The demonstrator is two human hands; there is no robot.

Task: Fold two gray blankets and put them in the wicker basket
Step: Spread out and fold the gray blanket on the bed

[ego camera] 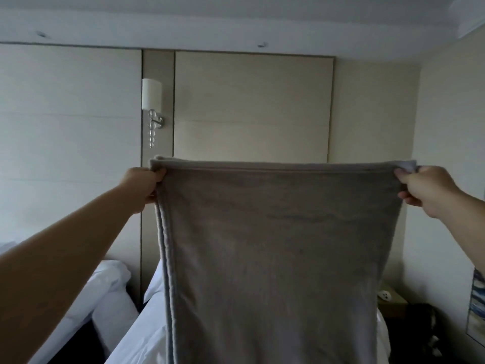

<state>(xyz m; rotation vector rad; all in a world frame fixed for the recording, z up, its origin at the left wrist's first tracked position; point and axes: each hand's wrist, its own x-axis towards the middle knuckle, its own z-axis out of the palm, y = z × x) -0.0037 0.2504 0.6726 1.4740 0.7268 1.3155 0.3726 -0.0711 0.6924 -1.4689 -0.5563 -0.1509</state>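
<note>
While both bare arms reach forward, the left hand (143, 186) at nine o'clock pinches the top left corner of a gray blanket (283, 245), fingers curled round its doubled edge. The right hand (425, 190) at three o'clock grips the top right corner. The blanket hangs taut between them, from the centre down to six o'clock. Behind it, at seven o'clock, lies a white bed (136, 342). Farther, at eleven o'clock, a white-shaded wall lamp (151, 101) hangs on a beige wall (252, 106).
</note>
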